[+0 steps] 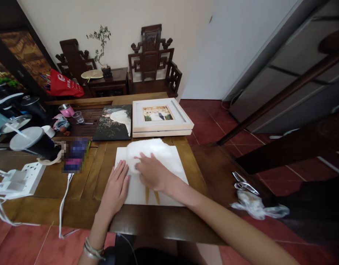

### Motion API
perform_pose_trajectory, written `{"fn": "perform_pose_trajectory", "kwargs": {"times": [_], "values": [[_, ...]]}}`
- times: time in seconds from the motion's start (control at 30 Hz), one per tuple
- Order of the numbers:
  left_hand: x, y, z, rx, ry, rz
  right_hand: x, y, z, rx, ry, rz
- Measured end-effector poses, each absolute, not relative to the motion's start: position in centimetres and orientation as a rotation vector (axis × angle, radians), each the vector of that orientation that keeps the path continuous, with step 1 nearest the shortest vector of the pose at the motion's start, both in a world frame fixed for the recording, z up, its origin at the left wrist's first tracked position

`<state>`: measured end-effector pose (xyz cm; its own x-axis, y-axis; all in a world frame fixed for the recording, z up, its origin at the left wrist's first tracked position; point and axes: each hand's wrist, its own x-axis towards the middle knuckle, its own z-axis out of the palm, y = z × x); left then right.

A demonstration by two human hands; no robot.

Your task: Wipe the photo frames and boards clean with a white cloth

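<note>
A flat white board or frame back [169,162] lies on the wooden table [83,184] in front of me. My left hand [116,187] rests flat on its left edge, fingers stretched out. My right hand [152,172] presses a crumpled white cloth [149,149] onto the board, fingers laid over the cloth's near side. Behind the board lie a dark photo print [114,123] and a stack of two light wooden picture frames [161,117] with a small photo in the top one.
A white power strip [23,178] with cables sits at the left, beside a dark lidded cup [34,141] and a phone [75,154]. Scissors [245,184] and crumpled plastic [257,206] lie on the bench to the right. Carved chairs stand against the far wall.
</note>
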<state>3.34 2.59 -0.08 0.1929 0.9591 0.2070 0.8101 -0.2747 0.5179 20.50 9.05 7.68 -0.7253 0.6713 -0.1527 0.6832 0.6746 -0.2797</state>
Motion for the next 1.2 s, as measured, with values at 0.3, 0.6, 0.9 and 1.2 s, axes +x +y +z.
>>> {"fn": "perform_pose_trajectory", "kwargs": {"times": [0.3,0.6,0.9,1.2], "values": [[3.2,2.6,-0.1,2.195,1.666,0.769,17.4,11.0,7.9,1.373,2.865,-0.466],[3.3,2.6,-0.2,2.171,1.66,0.79,27.8,10.1,4.9,1.523,2.834,-0.436],[3.3,2.6,-0.4,2.185,1.67,0.778,31.3,-3.6,5.0,1.349,3.038,-0.532],[3.3,2.6,-0.4,2.213,1.652,0.807,30.3,5.7,5.0,1.357,2.873,-0.607]]}}
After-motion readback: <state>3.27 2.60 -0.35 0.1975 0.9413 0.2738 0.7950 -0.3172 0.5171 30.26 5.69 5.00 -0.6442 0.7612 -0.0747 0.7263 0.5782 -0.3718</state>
